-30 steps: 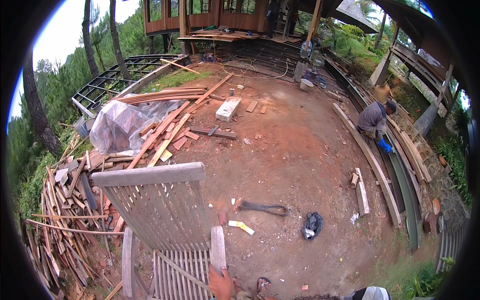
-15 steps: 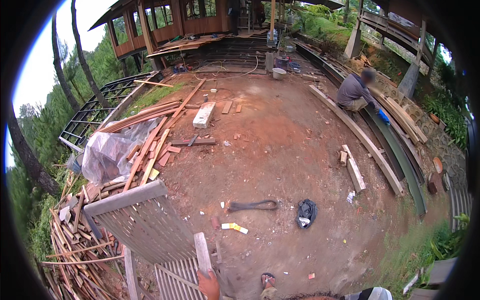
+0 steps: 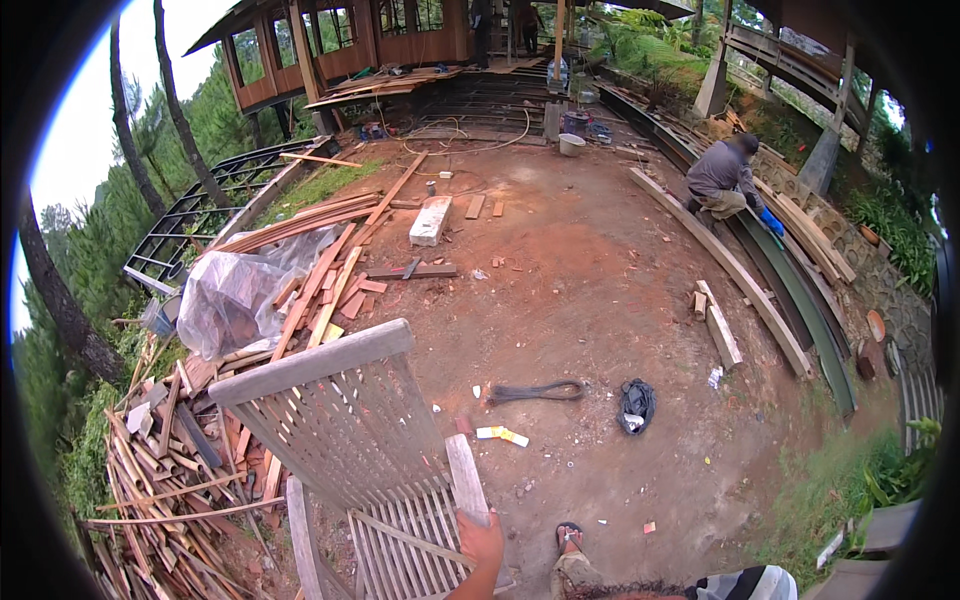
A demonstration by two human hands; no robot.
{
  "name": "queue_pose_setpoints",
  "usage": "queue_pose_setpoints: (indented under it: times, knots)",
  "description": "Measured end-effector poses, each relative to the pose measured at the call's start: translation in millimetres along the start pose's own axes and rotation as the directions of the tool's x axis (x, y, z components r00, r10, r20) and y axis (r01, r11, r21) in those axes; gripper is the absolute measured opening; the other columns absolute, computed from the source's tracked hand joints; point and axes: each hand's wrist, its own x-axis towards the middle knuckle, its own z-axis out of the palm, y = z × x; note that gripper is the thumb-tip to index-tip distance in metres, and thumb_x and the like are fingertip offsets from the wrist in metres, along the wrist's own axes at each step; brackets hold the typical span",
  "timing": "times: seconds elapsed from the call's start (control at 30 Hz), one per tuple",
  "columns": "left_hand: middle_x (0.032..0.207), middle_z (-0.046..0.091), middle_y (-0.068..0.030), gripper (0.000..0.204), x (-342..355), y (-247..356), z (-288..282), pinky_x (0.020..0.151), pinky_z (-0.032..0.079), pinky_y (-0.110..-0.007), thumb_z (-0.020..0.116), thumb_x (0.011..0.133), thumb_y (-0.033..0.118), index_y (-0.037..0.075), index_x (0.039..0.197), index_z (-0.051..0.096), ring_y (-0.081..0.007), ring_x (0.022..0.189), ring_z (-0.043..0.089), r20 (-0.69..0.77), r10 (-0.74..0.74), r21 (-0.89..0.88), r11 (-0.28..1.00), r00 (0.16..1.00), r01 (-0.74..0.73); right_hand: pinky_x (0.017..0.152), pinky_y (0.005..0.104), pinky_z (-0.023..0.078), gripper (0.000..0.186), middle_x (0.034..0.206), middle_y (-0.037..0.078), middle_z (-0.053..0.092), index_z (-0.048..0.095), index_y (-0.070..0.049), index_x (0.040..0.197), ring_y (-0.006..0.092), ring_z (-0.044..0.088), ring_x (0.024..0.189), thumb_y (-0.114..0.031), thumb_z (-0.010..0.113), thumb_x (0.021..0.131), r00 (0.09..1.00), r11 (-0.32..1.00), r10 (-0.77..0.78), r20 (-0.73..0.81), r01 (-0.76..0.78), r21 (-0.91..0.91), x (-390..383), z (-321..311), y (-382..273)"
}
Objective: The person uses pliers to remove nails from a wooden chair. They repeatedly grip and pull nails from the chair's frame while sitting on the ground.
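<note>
Hand (image 3: 482,545): yours, comes up from lower edge, closed round the near end of the chair's right armrest (image 3: 466,478). Which hand it is — can't tell; only one forearm shows. Other hand: out of view.

Chair (image 3: 345,440): slatted wooden one, weathered grey, right in front of you. Backrest leans away to upper left, top rail (image 3: 312,360) highest. Seat slats run toward you. Grip at the arm's end looks like a hold to steady or shift it — my read, not seen.

Left of chair: scrap timber heap (image 3: 165,470), thin strips and offcuts lying every way, looks dumped not stacked.

Beyond heap: clear plastic sheet (image 3: 240,295) draped over part of a plank stack (image 3: 320,270), prob. as rain cover.

Ground (image 3: 590,290): bare red dirt, open middle of yard.

Near your foot (image 3: 568,535): sandal, just right of chair.

On dirt, right of chair: dark strap (image 3: 537,391), black bag (image 3: 636,405) beside it, small yellow-white item (image 3: 502,434) closer to chair — kind unclear.

Mid yard: white block (image 3: 430,220), short boards near it.

Right side: long beam (image 3: 722,268) along edge, dark metal channel (image 3: 795,290) just outside it, short timbers (image 3: 718,322) inside.

Co-worker (image 3: 725,178): crouched at the far end of beam, back to you, well apart. Their hands: too small to tell.

Far end: timber building (image 3: 345,45), raised, steps in front.
</note>
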Motion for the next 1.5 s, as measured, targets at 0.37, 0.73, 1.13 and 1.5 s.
queue_pose_setpoints:
  times: [0.37,0.73,1.13,1.5]
  knots:
    - [0.139,0.058,-0.0258,0.082,2.8,-8.2,-3.0,0.1,0.048,-0.055,0.069,0.091,0.05,0.001,0.15,0.041,-0.0438,0.125,0.059,0.034,0.03,-0.053,0.998,0.999,-0.028,0.075,0.0411,0.055,0.042,0.099,0.011,0.076,0.064,-0.009,0.129,0.0207,0.072,0.09,-0.01,0.064,0.087,0.992,0.992,-0.001,-0.127,-0.014,-0.122,-49.3,92.6,23.7]
    - [0.139,0.059,-0.0282,0.076,7.4,-9.5,6.9,0.103,0.045,-0.055,0.066,0.094,0.046,-0.002,0.148,0.043,-0.0481,0.124,0.058,0.004,0.025,-0.054,0.998,1.0,-0.025,0.061,0.0438,0.053,0.021,0.079,0.011,0.068,0.071,-0.003,0.107,0.0234,0.066,0.065,-0.011,0.066,0.089,0.934,0.952,0.252,-0.254,-0.192,0.239,82.3,87.6,161.1]
    - [0.139,0.058,-0.0287,0.069,8.4,-13.4,-11.2,0.113,0.039,-0.042,0.072,0.099,0.034,-0.009,0.147,0.045,-0.0379,0.13,0.055,0.195,0.033,-0.228,0.974,0.98,0.013,0.089,0.0523,0.055,0.038,0.102,0.024,0.074,0.073,-0.007,0.117,0.0413,0.071,0.102,-0.037,0.06,0.098,0.993,0.85,0.117,-0.026,-0.114,-0.514,22.5,45.6,74.3]
    - [0.135,0.059,-0.0165,0.066,22.0,-18.9,-16.6,0.109,0.041,-0.037,0.069,0.102,0.037,-0.005,0.148,0.044,-0.0238,0.123,0.055,0.443,-0.102,-0.362,0.888,0.891,0.282,0.098,0.051,0.049,0.051,0.127,0.027,0.06,0.056,-0.001,0.137,0.0461,0.059,0.119,0.003,0.063,0.087,0.986,0.968,-0.164,-0.014,0.158,-0.195,96.4,89.9,86.1]
